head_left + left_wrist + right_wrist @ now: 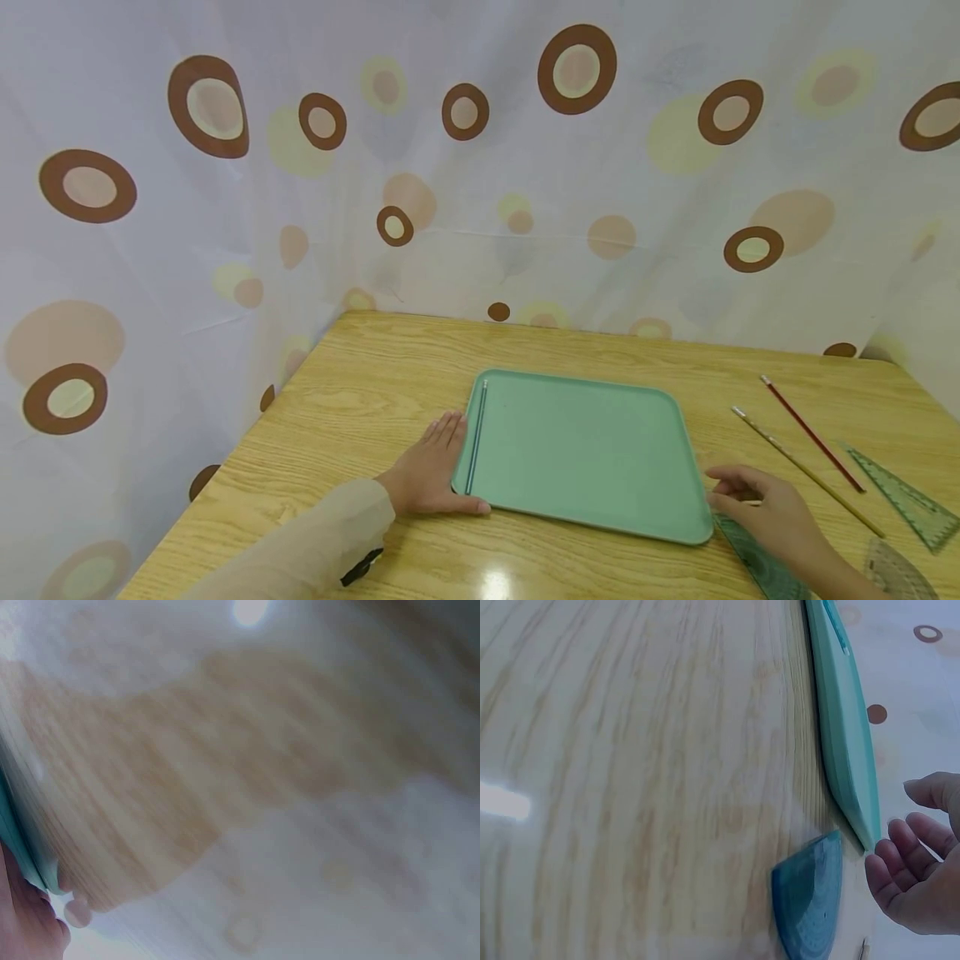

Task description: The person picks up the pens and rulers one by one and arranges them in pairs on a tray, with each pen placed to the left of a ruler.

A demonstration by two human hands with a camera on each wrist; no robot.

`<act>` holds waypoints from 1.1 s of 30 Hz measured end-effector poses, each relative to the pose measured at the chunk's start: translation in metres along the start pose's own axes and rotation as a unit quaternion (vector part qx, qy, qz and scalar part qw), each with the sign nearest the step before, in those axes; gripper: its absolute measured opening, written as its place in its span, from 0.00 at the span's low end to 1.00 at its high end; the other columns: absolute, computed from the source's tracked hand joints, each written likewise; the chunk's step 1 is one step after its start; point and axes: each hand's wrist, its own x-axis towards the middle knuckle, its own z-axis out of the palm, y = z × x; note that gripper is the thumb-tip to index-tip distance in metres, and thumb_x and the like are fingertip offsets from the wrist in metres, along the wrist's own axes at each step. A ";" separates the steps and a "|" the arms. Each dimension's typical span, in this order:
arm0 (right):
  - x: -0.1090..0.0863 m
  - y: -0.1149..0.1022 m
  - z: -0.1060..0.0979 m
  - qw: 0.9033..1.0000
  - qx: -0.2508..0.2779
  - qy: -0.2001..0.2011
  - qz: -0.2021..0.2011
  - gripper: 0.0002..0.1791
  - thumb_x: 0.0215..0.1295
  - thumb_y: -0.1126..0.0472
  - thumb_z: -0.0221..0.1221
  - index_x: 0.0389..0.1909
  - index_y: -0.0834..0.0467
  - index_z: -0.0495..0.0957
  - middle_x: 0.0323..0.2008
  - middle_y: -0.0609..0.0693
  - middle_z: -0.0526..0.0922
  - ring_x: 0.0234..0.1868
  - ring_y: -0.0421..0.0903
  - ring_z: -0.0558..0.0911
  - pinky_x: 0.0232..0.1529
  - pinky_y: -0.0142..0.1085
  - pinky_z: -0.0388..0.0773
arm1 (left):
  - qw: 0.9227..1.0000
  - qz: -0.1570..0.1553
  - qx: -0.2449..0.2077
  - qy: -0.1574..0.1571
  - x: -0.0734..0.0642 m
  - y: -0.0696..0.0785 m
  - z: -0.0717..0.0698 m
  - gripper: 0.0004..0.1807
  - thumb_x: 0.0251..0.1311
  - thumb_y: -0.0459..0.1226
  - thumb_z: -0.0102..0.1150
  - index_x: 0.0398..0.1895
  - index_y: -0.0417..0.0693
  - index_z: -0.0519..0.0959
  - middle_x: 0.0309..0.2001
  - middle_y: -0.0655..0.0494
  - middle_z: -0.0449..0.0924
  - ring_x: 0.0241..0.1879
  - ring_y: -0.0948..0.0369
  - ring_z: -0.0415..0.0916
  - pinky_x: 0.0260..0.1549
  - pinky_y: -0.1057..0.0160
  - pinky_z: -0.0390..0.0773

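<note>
A pale green tray (pixel 585 458) lies on the wooden table, with a dark blue pencil (pixel 477 437) lengthwise inside its left edge. My left hand (pixel 431 475) rests against the tray's near left corner, fingers straight along the left side and thumb along the front rim. Just off the near right corner is my right hand (pixel 772 512), its fingers loosely bent with nothing between them. Beneath that hand lies a translucent green drawing template (pixel 750 558) with curved markings, partly hidden by the hand. In the right wrist view, the fingers (pixel 901 851) are close to the tray's corner (pixel 859 802).
Right of the tray lie a yellowish pencil (pixel 810 475), a red pencil (pixel 813 435), a clear green set square (pixel 903 496) and a clear protractor (pixel 896 573). A patterned curtain (pixel 517 167) hangs behind the table and along its left side.
</note>
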 end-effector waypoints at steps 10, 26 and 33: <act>-0.004 0.012 -0.016 1.000 -0.024 -0.016 0.009 0.28 0.65 0.53 0.57 0.57 0.69 0.69 0.38 0.43 0.78 0.31 0.23 0.71 0.31 0.28 0.74 | 1.000 -0.001 0.006 -0.001 0.001 -0.001 0.000 0.64 0.48 0.74 0.42 0.71 0.31 0.41 0.73 0.36 0.39 0.73 0.46 0.37 0.71 0.52 0.46; -0.010 0.038 -0.020 0.991 -0.121 -0.058 -0.031 0.32 0.60 0.52 0.60 0.57 0.72 0.68 0.49 0.66 0.77 0.41 0.40 0.77 0.36 0.36 0.77 | 1.000 -0.003 0.001 0.003 0.000 0.000 0.001 0.65 0.47 0.75 0.42 0.71 0.31 0.41 0.73 0.36 0.39 0.73 0.46 0.37 0.71 0.52 0.46; -0.010 0.043 -0.020 0.987 -0.133 -0.092 -0.015 0.37 0.57 0.52 0.63 0.59 0.73 0.65 0.51 0.72 0.72 0.44 0.58 0.77 0.37 0.44 0.78 | 1.000 0.001 0.013 0.006 0.000 0.000 0.000 0.65 0.47 0.75 0.42 0.71 0.30 0.42 0.72 0.35 0.40 0.73 0.45 0.38 0.71 0.52 0.47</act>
